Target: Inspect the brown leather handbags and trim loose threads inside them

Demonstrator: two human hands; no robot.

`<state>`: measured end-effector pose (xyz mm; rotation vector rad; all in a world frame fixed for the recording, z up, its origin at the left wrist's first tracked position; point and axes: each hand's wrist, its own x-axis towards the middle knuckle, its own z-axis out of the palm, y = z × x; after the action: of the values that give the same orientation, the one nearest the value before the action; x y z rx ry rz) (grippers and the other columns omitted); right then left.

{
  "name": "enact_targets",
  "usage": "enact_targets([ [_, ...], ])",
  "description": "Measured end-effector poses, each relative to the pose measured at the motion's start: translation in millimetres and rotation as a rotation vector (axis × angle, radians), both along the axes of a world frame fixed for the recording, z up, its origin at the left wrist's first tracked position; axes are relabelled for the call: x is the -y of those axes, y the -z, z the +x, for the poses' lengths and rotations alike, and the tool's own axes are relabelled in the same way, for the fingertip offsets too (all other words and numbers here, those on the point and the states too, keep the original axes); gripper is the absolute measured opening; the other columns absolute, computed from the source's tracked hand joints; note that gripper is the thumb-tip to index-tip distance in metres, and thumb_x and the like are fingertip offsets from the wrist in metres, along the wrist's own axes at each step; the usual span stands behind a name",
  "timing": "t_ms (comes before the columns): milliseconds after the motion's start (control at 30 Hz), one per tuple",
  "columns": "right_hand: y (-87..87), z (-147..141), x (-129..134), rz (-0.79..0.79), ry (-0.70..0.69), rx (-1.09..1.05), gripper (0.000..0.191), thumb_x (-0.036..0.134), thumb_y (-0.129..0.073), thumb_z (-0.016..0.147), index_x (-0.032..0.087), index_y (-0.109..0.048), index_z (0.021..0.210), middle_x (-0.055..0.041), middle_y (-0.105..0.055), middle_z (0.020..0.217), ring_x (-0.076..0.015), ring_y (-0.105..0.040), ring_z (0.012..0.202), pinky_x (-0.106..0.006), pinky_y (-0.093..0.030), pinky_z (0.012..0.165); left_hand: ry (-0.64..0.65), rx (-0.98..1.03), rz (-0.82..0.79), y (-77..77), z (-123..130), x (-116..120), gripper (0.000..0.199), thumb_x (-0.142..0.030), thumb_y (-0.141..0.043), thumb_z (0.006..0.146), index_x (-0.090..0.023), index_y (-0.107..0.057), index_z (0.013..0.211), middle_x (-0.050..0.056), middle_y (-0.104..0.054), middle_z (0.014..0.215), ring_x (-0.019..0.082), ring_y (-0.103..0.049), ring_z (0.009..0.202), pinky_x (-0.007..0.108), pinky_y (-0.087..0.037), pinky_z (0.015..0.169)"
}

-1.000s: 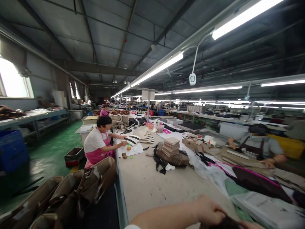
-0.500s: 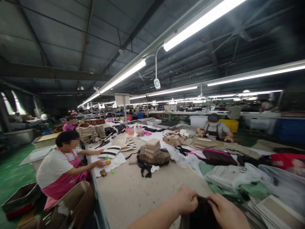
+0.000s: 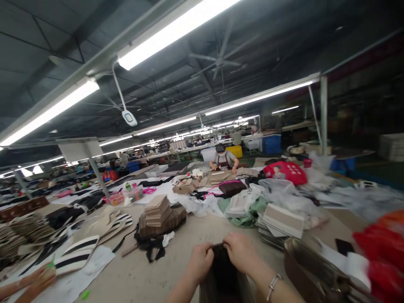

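Note:
In front of me at the bottom centre is a dark brown bag (image 3: 222, 275), its dark hollow inside facing me. My left hand (image 3: 201, 261) pinches the left part of its upper edge, fingers closed. On the right part of that edge, my right hand (image 3: 240, 251) is closed too, with a bracelet on the wrist. A short stretch of the edge runs between the two hands. The lower part of the bag is cut off by the frame. Right of my right arm stands another brown bag (image 3: 311, 269) with a strap.
Stacked tan pieces (image 3: 157, 210) lie on a brown bundle ahead on the table (image 3: 126, 280). Pale panels (image 3: 280, 221) are piled beyond my right hand. Red plastic bags (image 3: 381, 252) lie at right. A co-worker's hands (image 3: 34, 280) are at lower left; another person (image 3: 222, 160) sits across.
The view has swung to the right, so the co-worker at left is mostly out of frame. Both hands still grip the bag, whose hollow inside now shows more.

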<state>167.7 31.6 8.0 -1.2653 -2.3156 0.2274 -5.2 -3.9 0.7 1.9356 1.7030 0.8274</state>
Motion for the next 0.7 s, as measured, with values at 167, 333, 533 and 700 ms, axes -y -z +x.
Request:
enact_targets([
  [167,-2.6,-3,3,0.012,0.025,-0.005,0.022,0.019,-0.046,0.083,0.021,-0.066,0.076,-0.0039,-0.065,0.083,-0.0188,-0.059,0.077,-0.027,-0.038,0.064,-0.085,-0.073,0.027,-1.3,3,-8,0.035,-0.017,-0.036,0.076,-0.014,-0.072,0.078,0.009,-0.070,0.072,0.021,-0.062,0.071,0.030,-0.044,0.067],
  [333,0.2,-2,4,0.020,0.043,-0.013,0.023,0.019,-0.046,0.084,0.021,-0.067,0.076,-0.0040,-0.066,0.083,-0.0191,-0.060,0.077,-0.027,-0.040,0.064,-0.056,-0.067,0.019,-1.7,5,-11,0.041,-0.016,-0.034,0.075,-0.015,-0.073,0.088,0.008,-0.073,0.086,0.021,-0.065,0.083,0.031,-0.047,0.078],
  [533,-2.0,-1,2,0.021,0.012,0.023,0.027,0.019,-0.042,0.085,0.020,-0.069,0.081,-0.0065,-0.067,0.085,-0.0200,-0.061,0.079,-0.028,-0.044,0.068,-0.067,-0.065,0.037,-7.7,6,-10,0.045,-0.017,-0.032,0.074,-0.012,-0.073,0.092,0.009,-0.072,0.092,0.024,-0.065,0.090,0.034,-0.049,0.084],
  [700,-11.8,3,7,0.000,0.009,0.076,0.025,0.018,-0.045,0.081,0.016,-0.070,0.084,-0.0097,-0.068,0.087,-0.0233,-0.063,0.081,-0.031,-0.048,0.068,0.058,-0.056,0.032,-8.0,1,1,0.042,-0.026,-0.036,0.077,-0.016,-0.070,0.101,0.005,-0.070,0.103,0.024,-0.064,0.099,0.034,-0.049,0.091],
])
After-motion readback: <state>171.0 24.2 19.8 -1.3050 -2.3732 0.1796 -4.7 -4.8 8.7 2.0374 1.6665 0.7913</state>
